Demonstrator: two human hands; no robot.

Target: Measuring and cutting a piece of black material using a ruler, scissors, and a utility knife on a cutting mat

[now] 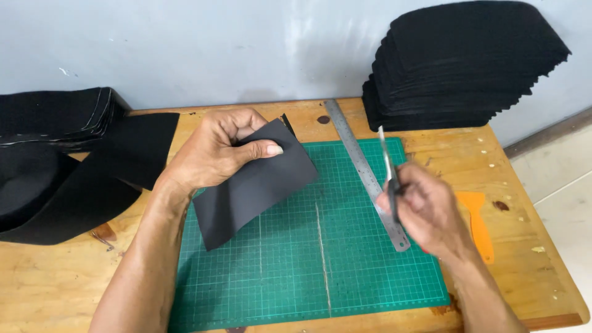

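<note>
The lower half of the green cutting mat (320,271) lies bare, so a hand could pass there freely. Across the mat's upper right the steel ruler (365,169) runs slantwise, a low bar in the way. A tall stack of black cut pieces (459,68) blocks the far right corner, and black fabric (68,166) (spilling onto the mat's left edge) crowds the left. An orange scraper (478,216) lies on the wooden table (55,283) by the right edge.

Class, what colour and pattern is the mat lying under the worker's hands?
The cutting mat is green with a pale grid of lines, seen best in the head view.
</note>
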